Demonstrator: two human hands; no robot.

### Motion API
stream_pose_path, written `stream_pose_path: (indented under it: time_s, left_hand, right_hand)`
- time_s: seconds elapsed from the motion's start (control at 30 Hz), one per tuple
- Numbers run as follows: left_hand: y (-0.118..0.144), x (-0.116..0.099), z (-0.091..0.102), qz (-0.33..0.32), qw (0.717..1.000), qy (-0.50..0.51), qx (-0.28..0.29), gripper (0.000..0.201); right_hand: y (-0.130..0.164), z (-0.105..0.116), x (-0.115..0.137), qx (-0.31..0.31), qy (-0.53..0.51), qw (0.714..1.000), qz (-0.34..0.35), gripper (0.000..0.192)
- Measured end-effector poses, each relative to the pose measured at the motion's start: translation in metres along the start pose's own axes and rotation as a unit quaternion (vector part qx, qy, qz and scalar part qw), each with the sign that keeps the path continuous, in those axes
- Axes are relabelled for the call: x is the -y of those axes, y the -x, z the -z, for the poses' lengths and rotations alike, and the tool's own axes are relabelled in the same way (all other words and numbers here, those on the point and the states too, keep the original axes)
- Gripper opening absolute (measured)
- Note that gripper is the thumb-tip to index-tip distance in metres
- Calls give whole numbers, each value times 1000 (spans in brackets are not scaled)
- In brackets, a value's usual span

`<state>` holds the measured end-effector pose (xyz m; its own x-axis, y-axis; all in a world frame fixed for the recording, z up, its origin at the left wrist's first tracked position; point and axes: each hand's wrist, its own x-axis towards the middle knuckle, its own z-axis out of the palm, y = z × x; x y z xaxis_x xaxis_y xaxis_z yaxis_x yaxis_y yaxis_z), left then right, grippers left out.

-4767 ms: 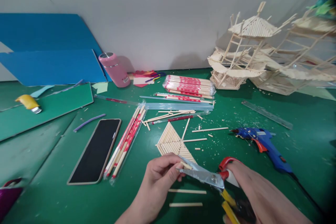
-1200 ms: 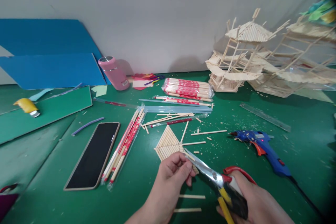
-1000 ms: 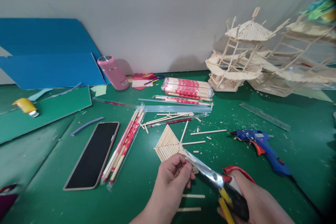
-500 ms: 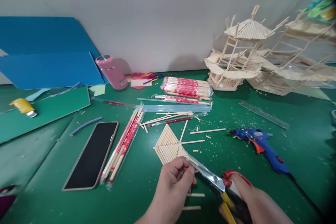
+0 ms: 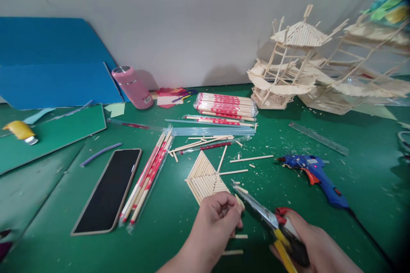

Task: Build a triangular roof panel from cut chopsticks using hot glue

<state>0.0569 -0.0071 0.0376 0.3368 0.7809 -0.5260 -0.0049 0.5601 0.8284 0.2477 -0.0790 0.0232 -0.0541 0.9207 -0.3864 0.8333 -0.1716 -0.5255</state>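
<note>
My left hand (image 5: 216, 224) is pinched around a short wooden stick (image 5: 239, 201), whose cut end sticks out past the fingertips. Just beyond it lies a flat panel of glued sticks (image 5: 205, 177), partly covered by my knuckles. My right hand (image 5: 315, 241) grips scissors (image 5: 264, 213) with red, yellow and black handles. Their blades point up and left, a little to the right of the stick and apart from it. A small stick offcut (image 5: 241, 189) shows by the blade tips. Two stick ends (image 5: 233, 252) poke out from beside my left wrist.
A blue glue gun (image 5: 315, 170) lies at right, its cord running to the corner. Stick models (image 5: 288, 72) stand behind it. Wrapped chopsticks (image 5: 149, 177), a phone (image 5: 107, 192) and a pink bottle (image 5: 133, 87) are at left. Loose sticks and crumbs are scattered mid-table.
The scissors have moved off the stick, back to the right, and a short offcut now shows by the blades. My left hand still pinches its stick. The view has shifted slightly.
</note>
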Motion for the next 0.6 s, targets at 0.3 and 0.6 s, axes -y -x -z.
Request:
stream_pose_path:
  time_s: [0.3,0.6]
  left_hand:
    - [5,-1,-3,-144,934,-321,59,24]
    - [-3,-12,4,-434,703,-564,-14,24]
  right_hand:
    - [-3,6,-13,16,120,989,-89,16]
    - [3,9,-18,-39,185,980,-61,20]
